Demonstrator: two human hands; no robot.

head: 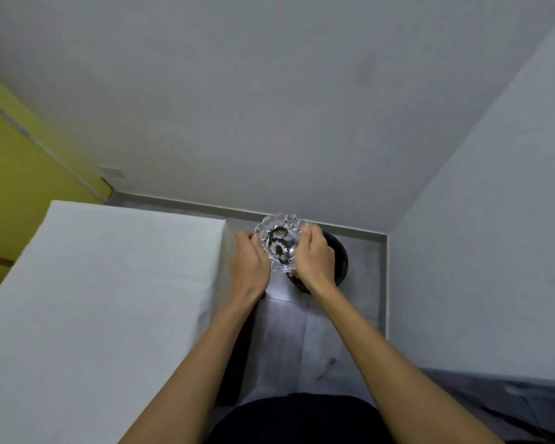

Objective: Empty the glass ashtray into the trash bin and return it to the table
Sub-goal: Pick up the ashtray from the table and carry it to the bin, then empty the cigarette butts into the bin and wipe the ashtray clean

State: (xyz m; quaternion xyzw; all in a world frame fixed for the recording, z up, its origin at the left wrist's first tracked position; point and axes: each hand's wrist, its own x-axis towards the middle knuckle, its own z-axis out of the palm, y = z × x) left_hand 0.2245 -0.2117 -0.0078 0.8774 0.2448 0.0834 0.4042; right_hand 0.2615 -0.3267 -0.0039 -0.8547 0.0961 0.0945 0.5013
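A clear glass ashtray [280,240] with a scalloped rim holds dark brown crumbs. Both my hands grip it in the air past the right edge of the table. My left hand [249,262] holds its left side and my right hand [314,259] holds its right side. The ashtray hangs roughly level above the floor, just left of a round black trash bin [338,256], whose near part is hidden behind my right hand. The table [109,299], draped in white cloth, lies to the left.
The bin stands in a corner formed by a white back wall [269,107] and a white right wall [494,235]. Grey floor tiles [289,331] run between the table and the wall. A yellow surface [10,174] is at far left. Dark fabric lies at bottom right.
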